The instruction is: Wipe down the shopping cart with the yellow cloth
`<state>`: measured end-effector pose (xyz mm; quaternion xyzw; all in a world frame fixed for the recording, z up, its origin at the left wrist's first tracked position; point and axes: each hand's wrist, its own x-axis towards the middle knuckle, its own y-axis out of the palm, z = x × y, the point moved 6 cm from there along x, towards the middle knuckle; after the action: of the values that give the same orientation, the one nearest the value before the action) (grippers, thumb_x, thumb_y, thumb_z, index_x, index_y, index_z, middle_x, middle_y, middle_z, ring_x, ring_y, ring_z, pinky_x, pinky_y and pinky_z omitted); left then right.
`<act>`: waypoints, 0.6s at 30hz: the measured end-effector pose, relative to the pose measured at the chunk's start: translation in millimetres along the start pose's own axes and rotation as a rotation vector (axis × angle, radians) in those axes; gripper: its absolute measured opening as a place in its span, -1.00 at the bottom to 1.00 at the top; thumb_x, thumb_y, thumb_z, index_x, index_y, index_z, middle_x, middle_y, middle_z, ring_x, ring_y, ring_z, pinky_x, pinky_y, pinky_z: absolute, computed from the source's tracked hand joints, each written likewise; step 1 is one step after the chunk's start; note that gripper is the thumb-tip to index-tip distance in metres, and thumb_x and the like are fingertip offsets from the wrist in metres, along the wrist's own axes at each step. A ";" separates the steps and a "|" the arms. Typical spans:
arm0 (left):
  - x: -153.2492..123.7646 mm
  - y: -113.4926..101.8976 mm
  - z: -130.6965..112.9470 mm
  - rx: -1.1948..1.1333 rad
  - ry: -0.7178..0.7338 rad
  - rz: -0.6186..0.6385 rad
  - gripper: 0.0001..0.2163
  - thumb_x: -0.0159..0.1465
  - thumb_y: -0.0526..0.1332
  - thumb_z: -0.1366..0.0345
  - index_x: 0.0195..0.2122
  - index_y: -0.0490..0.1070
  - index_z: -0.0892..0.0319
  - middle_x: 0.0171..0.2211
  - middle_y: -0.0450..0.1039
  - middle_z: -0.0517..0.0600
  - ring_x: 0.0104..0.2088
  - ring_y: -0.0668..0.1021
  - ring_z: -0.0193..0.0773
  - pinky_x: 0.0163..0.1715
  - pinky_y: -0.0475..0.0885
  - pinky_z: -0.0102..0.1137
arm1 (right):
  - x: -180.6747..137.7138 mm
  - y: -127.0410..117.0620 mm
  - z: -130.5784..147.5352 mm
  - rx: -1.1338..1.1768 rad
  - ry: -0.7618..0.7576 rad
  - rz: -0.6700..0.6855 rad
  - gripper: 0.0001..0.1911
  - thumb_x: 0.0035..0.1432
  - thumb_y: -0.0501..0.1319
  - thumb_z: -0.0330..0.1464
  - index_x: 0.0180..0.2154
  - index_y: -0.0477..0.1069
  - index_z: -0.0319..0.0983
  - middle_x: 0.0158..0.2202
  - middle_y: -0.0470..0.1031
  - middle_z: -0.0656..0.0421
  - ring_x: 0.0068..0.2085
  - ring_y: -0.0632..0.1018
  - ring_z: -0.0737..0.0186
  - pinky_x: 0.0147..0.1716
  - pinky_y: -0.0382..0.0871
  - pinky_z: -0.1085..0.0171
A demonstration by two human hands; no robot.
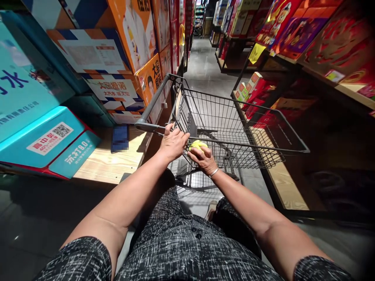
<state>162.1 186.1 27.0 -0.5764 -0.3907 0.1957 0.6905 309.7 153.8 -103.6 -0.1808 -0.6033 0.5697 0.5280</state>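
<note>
The right hand (206, 159) grips a yellow cloth (199, 144) (crumpled, partly hidden) at the near side of the cart (192, 127); the left hand (174, 143) touches the cart, whether gripping I cannot tell.

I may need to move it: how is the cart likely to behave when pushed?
The cart is probably light for its size, being mostly open wire mesh. Its frame looks metal, so it should stay stiff rather than flex. On the smooth, shiny floor, it would likely move easily.
</note>
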 end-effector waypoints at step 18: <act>15.8 19.2 -34.4 0.000 0.021 0.122 -0.50 0.37 0.22 0.20 0.30 0.28 0.25 0.17 0.45 0.23 0.14 0.47 0.11 0.19 0.20 -0.04 | -45.9 -16.9 -54.8 -0.059 0.190 -0.122 -0.64 0.31 0.22 -0.39 0.06 0.55 0.10 0.08 0.50 0.13 0.17 0.33 0.03 0.26 0.31 -0.09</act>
<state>201.7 180.3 12.7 -0.6012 -0.3475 0.2316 0.6813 379.8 138.6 -119.9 -0.2126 -0.5770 0.4988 0.6108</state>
